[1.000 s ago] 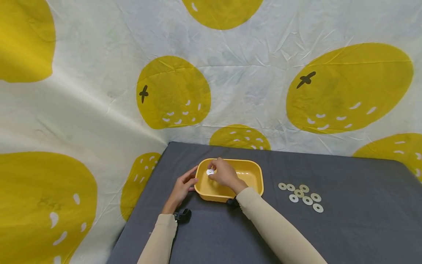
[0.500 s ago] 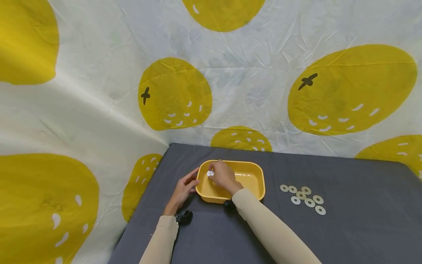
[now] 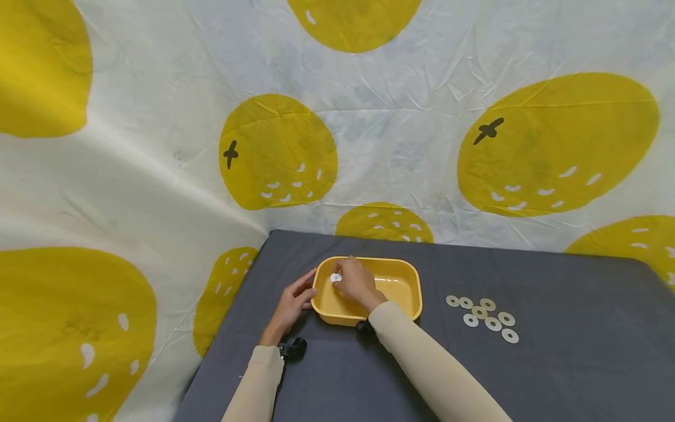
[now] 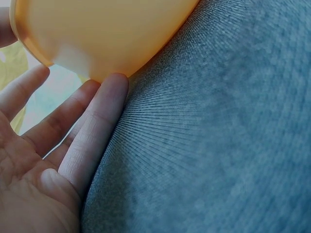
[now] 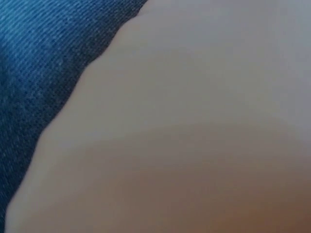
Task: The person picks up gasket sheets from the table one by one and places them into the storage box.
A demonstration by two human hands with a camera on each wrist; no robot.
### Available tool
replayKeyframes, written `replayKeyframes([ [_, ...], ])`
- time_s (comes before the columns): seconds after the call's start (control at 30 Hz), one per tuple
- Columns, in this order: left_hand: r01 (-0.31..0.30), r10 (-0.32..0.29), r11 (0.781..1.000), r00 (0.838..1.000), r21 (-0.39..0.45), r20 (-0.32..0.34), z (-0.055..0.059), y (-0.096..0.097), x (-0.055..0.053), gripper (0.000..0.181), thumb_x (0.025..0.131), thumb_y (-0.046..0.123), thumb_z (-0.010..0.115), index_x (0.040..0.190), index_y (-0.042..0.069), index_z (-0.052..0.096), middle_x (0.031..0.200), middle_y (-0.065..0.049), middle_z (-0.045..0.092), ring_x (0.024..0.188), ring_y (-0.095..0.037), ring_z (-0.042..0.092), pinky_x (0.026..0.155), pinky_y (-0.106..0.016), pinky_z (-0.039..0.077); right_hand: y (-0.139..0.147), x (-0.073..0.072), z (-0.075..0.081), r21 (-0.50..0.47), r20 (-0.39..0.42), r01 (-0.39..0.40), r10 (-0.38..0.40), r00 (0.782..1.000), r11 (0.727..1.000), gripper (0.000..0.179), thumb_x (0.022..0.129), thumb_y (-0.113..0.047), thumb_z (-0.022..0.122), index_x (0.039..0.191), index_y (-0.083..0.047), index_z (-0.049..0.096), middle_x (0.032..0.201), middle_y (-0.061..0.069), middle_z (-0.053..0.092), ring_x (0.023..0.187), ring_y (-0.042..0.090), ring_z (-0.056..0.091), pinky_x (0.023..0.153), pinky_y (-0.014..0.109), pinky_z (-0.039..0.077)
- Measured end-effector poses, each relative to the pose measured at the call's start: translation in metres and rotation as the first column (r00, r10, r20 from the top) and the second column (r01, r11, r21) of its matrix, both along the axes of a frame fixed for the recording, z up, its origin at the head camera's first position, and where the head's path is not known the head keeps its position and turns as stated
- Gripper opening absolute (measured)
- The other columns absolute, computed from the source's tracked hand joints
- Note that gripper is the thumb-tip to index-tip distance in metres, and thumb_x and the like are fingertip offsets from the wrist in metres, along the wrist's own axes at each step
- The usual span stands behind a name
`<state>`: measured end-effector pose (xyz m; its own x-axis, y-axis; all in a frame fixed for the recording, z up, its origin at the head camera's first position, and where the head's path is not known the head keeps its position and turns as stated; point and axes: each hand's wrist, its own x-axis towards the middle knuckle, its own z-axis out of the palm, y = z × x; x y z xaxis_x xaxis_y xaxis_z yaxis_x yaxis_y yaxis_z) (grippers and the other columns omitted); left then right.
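Note:
In the head view my right hand (image 3: 356,278) is inside the left part of a yellow plastic tub (image 3: 399,288). It pinches a pale flat washer (image 3: 336,278) whose centre hole shows. The tub's left end is touched by my left hand (image 3: 291,305), its fingers spread and fairly straight. Seen from the left wrist, fingertips (image 4: 115,85) of that hand meet the outer wall of the tub (image 4: 112,34) close to the cloth. A blurred sleeve (image 5: 160,97) fills most of the right wrist view, so the right fingers are hidden there.
Several flat washers (image 3: 479,312) lie in a loose group on the dark grey cloth (image 3: 569,346), right of the tub. A white curtain (image 3: 392,152) printed with yellow fruit hangs behind and to the left of the table.
My right hand has shifted slightly within the tub and still pinches the washer, now a bit more covered by fingers. The left hand stays at the tub's end. The camera view moved a little.

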<state>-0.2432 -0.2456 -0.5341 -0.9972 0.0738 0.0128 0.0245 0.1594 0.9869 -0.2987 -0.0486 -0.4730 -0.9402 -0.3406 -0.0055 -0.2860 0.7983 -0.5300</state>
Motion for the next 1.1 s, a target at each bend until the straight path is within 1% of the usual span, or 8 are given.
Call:
replayKeyframes([
  [0.13, 0.003, -0.003, 1.000, 1.000, -0.005, -0.005, 0.000, 0.000, 0.000, 0.053, 0.101, 0.026, 0.064, 0.152, 0.031, 0.050, 0.140, -0.015, 0.063, 0.118, -0.025, 0.066, 0.086, -0.036, 0.062, 0.000, 0.000, -0.001, 0.000, 0.002, 0.004, -0.004, 1.000, 1.000, 0.027, 0.087, -0.023, 0.082, 0.111, -0.016, 0.072, 0.101, 0.004, 0.058, 0.080, 0.019, 0.056, 0.068, 0.033, 0.049],
  [0.33, -0.001, 0.001, 1.000, 1.000, 0.001, 0.011, 0.000, 0.000, 0.001, 0.052, 0.101, 0.026, 0.065, 0.151, 0.032, 0.052, 0.138, -0.014, 0.064, 0.117, -0.025, 0.066, 0.086, -0.036, 0.062, 0.002, 0.004, 0.002, 0.003, 0.002, 0.004, -0.004, 1.000, 1.000, 0.028, 0.087, -0.024, 0.081, 0.112, -0.016, 0.072, 0.100, 0.004, 0.058, 0.081, 0.019, 0.056, 0.069, 0.033, 0.049],
  [0.47, -0.006, 0.006, 1.000, 1.000, 0.014, 0.009, 0.000, 0.001, 0.001, 0.052, 0.101, 0.023, 0.065, 0.151, 0.029, 0.052, 0.136, -0.016, 0.064, 0.114, -0.023, 0.067, 0.085, -0.037, 0.062, 0.008, 0.010, 0.013, -0.039, 0.028, 0.012, -0.011, 1.000, 0.999, 0.027, 0.088, -0.025, 0.081, 0.112, -0.017, 0.072, 0.102, 0.004, 0.062, 0.080, 0.019, 0.057, 0.067, 0.032, 0.049],
  [0.6, -0.015, 0.015, 1.000, 1.000, 0.019, 0.003, 0.000, 0.001, 0.000, 0.052, 0.100, 0.022, 0.065, 0.151, 0.028, 0.053, 0.135, -0.017, 0.064, 0.112, -0.023, 0.067, 0.084, -0.037, 0.063, 0.022, 0.017, 0.027, -0.106, 0.037, -0.011, 0.015, 0.999, 0.994, 0.025, 0.091, -0.027, 0.078, 0.112, -0.017, 0.072, 0.099, 0.003, 0.066, 0.074, 0.017, 0.058, 0.061, 0.030, 0.047],
  [0.7, -0.013, 0.013, 1.000, 1.000, 0.015, 0.006, 0.000, 0.001, -0.001, 0.052, 0.101, 0.023, 0.065, 0.150, 0.031, 0.053, 0.134, -0.017, 0.065, 0.112, -0.025, 0.067, 0.084, -0.036, 0.063, 0.042, 0.022, 0.037, -0.165, 0.032, -0.047, 0.053, 0.998, 0.985, 0.024, 0.093, -0.026, 0.075, 0.113, -0.014, 0.072, 0.094, 0.003, 0.066, 0.069, 0.017, 0.057, 0.057, 0.029, 0.046],
  [0.87, -0.002, 0.002, 1.000, 1.000, 0.015, 0.003, 0.000, 0.001, -0.001, 0.053, 0.101, 0.024, 0.065, 0.152, 0.030, 0.051, 0.136, -0.018, 0.064, 0.115, -0.032, 0.066, 0.084, -0.035, 0.063, 0.090, 0.031, 0.048, -0.258, 0.002, -0.103, 0.108, 0.994, 0.961, 0.022, 0.095, -0.024, 0.072, 0.113, -0.011, 0.071, 0.092, 0.004, 0.067, 0.070, 0.016, 0.057, 0.059, 0.030, 0.047],
  [0.97, -0.003, 0.003, 1.000, 1.000, 0.014, 0.000, 0.001, 0.001, 0.000, 0.054, 0.101, 0.025, 0.065, 0.152, 0.029, 0.051, 0.137, -0.019, 0.063, 0.117, -0.033, 0.066, 0.084, -0.036, 0.063, 0.124, 0.035, 0.051, -0.269, -0.033, -0.108, 0.103, 0.994, 0.957, 0.020, 0.096, -0.023, 0.072, 0.113, -0.012, 0.071, 0.092, 0.004, 0.068, 0.074, 0.017, 0.058, 0.062, 0.030, 0.049],
  [1.1, -0.013, 0.013, 1.000, 1.000, 0.004, 0.002, 0.001, 0.000, 0.001, 0.054, 0.100, 0.026, 0.067, 0.152, 0.030, 0.051, 0.136, -0.018, 0.063, 0.114, -0.029, 0.067, 0.085, -0.036, 0.062, 0.173, 0.038, 0.047, -0.261, -0.078, -0.075, 0.057, 0.995, 0.962, 0.022, 0.097, -0.021, 0.071, 0.115, -0.008, 0.071, 0.093, 0.004, 0.069, 0.079, 0.016, 0.059, 0.065, 0.029, 0.050],
])
